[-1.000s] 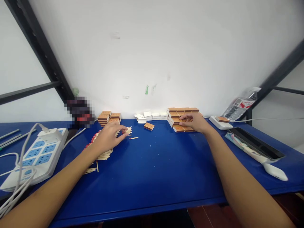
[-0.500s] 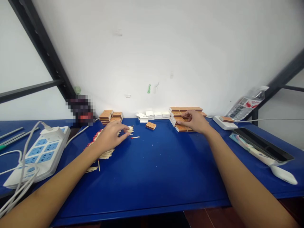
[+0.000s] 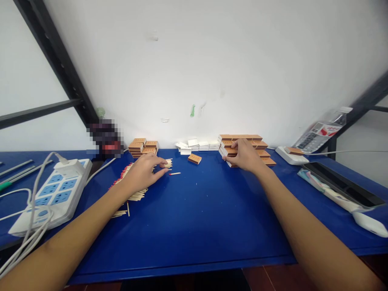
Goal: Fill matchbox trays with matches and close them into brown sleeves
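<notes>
My left hand (image 3: 145,167) rests over a pile of wooden matches (image 3: 138,195) with red heads. Its thumb and fingers are apart, with nothing plainly held. Just past the fingertips, one loose match (image 3: 175,173) lies on the blue table. Over the left end of the stepped stack of brown matchboxes (image 3: 242,138) is my right hand (image 3: 244,154). Thumb and fingers are spread and touch the boxes; part of the lower rows is hidden behind it. A single brown matchbox (image 3: 194,159) lies between the hands.
White matchbox trays (image 3: 203,145) line the wall. More matchboxes (image 3: 142,146) are stacked at back left. A power strip (image 3: 51,194) with cables sits left. At right are a white adapter (image 3: 291,157) with a matchbox on it, a black tray (image 3: 342,184) and a plastic bottle (image 3: 324,129).
My right hand has shifted left along the matchbox stack, uncovering the right ends of the lower rows. My left hand stays over the matches. The view has turned slightly.
</notes>
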Demonstrator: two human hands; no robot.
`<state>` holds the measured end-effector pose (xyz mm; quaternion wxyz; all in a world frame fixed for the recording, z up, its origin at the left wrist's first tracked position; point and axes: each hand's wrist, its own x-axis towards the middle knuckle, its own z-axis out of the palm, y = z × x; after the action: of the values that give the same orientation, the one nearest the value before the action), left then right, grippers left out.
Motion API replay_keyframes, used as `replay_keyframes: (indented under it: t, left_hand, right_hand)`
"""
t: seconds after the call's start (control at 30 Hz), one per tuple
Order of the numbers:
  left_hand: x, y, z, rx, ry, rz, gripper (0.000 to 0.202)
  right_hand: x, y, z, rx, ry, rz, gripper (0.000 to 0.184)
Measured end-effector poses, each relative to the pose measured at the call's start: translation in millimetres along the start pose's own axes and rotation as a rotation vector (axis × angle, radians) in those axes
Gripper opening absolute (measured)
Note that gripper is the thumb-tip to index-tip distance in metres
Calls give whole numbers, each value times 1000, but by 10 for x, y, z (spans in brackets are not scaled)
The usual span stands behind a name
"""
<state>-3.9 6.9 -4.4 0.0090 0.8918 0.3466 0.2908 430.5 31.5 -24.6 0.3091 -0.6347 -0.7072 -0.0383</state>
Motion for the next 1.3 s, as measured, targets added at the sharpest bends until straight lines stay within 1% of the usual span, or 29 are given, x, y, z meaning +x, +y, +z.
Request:
replay_keyframes:
  t: [0.1, 0.17, 0.27, 0.3, 0.33, 0.4, 0.5, 0.57, 0.67, 0.77, 0.87, 0.9, 0.93, 1.03, 1.1, 1.17, 1.23, 1.27, 1.3]
  left_hand:
    - [-10, -22, 18, -1, -15, -2, 17]
    - [-16, -27, 25, -2, -23, -9, 18]
    - [-18, -23, 24, 1, -19, -20, 19]
    - [-17, -23, 20, 8, -16, -21, 19]
    - [-14, -25, 14, 21, -16, -21, 19]
    - [-8, -37, -1, 63, -17, -28, 18]
    - [-2, -60, -31, 151, -19, -56, 19]
    - [-1, -68, -49, 204, -25, -67, 20]
    - [-3, -70, -66, 254, -29, -68, 21]
    - [-3, -86, -77, 278, -21, -62, 21]
    - [-4, -120, -88, 289, -9, -50, 22]
    - [-5, -127, -92, 288, -2, -47, 21]
    - [-5, -130, -95, 285, 8, -46, 20]
    - [-3, -100, -98, 262, 31, -42, 18]
    - [0, -57, -92, 243, 47, -29, 24]
    - [4, -9, -75, 200, 73, -3, 38]
    - [9, 31, -48, 115, 99, 21, 52]
    - [11, 46, -33, 66, 106, 29, 54]
    - [14, 57, -19, 24, 107, 36, 50]
  right_hand:
    - [-1, -43, -34, 20, 2, -14, 55]
    - [-4, -136, -46, 52, 34, -37, 52]
    - [-25, -379, -4, 109, 123, -92, 36]
    - [-41, -475, 32, 122, 130, -108, 29]
    - [-62, -571, 79, 132, 109, -130, 24]
    - [-107, -740, 195, 141, 1, -212, 20]
    - [-119, -909, 369, 156, -95, -298, 13]
    - [-47, -986, 446, 168, -107, -304, 13]
    - [175, -1124, 497, 157, -89, -288, 18]
    - [414, -1298, 538, -2, -118, -330, 13]
    - [549, -1432, 608, -148, -151, -382, 3]
    - [564, -1458, 627, -169, -146, -394, 3]
    - [566, -1476, 638, -184, -134, -409, 7]
    - [498, -1520, 591, -230, -85, -447, 14]
    - [399, -1583, 502, -202, -67, -439, 17]
    - [267, -1693, 403, -115, -99, -434, 18]
    - [122, -1831, 325, -3, -179, -463, 15]
    - [53, -1897, 299, 34, -202, -473, 14]
    - [-7, -1955, 282, 66, -217, -477, 13]
